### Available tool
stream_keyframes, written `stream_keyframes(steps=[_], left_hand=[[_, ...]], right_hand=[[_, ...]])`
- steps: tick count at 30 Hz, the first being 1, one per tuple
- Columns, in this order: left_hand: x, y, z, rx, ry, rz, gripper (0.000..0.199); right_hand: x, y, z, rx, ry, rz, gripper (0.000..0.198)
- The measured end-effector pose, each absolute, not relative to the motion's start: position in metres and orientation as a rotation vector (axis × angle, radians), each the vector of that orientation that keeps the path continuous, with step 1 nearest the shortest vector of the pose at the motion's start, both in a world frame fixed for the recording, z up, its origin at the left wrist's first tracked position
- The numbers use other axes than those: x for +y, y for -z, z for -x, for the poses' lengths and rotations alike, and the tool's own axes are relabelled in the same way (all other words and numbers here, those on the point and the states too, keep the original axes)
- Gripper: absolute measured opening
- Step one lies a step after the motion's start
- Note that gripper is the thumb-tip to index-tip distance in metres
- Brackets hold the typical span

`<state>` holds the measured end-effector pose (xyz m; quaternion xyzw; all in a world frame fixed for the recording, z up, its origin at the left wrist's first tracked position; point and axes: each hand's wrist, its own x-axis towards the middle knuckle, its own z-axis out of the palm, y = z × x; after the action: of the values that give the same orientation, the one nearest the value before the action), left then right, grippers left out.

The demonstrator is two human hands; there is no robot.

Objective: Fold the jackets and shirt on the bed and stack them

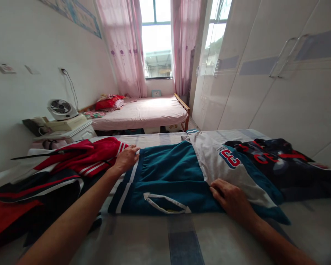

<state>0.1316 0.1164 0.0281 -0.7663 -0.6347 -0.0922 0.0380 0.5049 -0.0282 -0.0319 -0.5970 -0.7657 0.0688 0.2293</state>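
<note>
A teal jacket (168, 162) with a white-trimmed pocket lies across the bed in front of me. Its light grey part (212, 152), marked with a red figure, is folded over on the right. My left hand (127, 159) is at the striped hem on the left, fingers closed on the cloth edge. Bent fingers of my right hand (230, 197) press together on the fabric near the grey part's lower edge; their tips are partly hidden. Beside my left hand lies a red garment (91, 156) with white stripes. A black garment (276, 158) with red lettering lies beyond the jacket at the right.
A dark garment (52, 198) with orange-red parts lies at the left. The bed's checked sheet (143, 239) runs beneath the clothes. Behind stand a second bed (146, 110) and a small fan (61, 108) on a cabinet. A white wardrobe (264, 95) lines the right side.
</note>
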Motion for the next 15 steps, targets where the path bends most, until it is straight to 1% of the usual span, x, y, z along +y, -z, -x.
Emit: stream_keyframes(steps=[3,7,12,15], left_hand=[[0.150,-0.019,-0.128,-1.937,0.176,2.406,0.036],[0.163,-0.008,-0.123,-1.930,0.097,2.437,0.028],[0.166,-0.003,-0.121,-1.879,0.118,2.503,0.039],[0.168,-0.003,-0.121,-1.853,0.104,2.543,0.038]], right_hand=[[-0.027,0.032,-0.505,-2.095,-0.214,1.656,0.019],[-0.025,0.033,-0.506,-2.080,-0.250,1.671,0.019],[-0.022,0.035,-0.508,-2.076,-0.304,1.691,0.019],[-0.022,0.036,-0.508,-2.082,-0.328,1.681,0.019]])
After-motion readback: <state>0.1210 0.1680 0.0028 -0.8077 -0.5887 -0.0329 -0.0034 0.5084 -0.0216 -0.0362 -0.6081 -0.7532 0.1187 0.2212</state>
